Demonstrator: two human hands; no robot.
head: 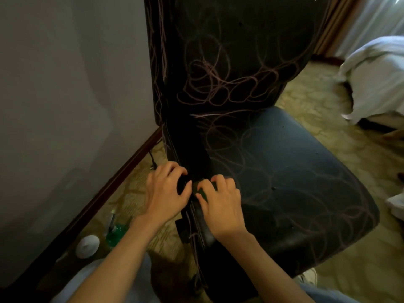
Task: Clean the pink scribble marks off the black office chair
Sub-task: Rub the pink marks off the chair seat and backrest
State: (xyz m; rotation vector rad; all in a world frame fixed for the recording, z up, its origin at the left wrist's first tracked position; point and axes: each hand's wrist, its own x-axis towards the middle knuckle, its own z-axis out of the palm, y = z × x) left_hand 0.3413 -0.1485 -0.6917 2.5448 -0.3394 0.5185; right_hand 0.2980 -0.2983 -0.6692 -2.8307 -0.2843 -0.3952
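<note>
The black office chair point(284, 182) fills the middle of the view, its backrest point(229, 51) and seat covered in looping pink scribble marks point(209, 84). My left hand point(166, 193) grips the seat's left edge, fingers curled round the dark rim. Right beside it, my right hand point(220, 202) holds a small dark green pad point(205, 190) under curled fingers, pressed on the seat near that same edge. Most of the pad is hidden by the fingers. More pink lines run down the seat's side seam point(193, 232).
A grey wall point(65, 106) with a dark baseboard stands close on the left. On the patterned carpet below it are a green spray bottle point(114, 231) and a white round object point(87, 246). A bed with white linen point(376, 79) is at the right.
</note>
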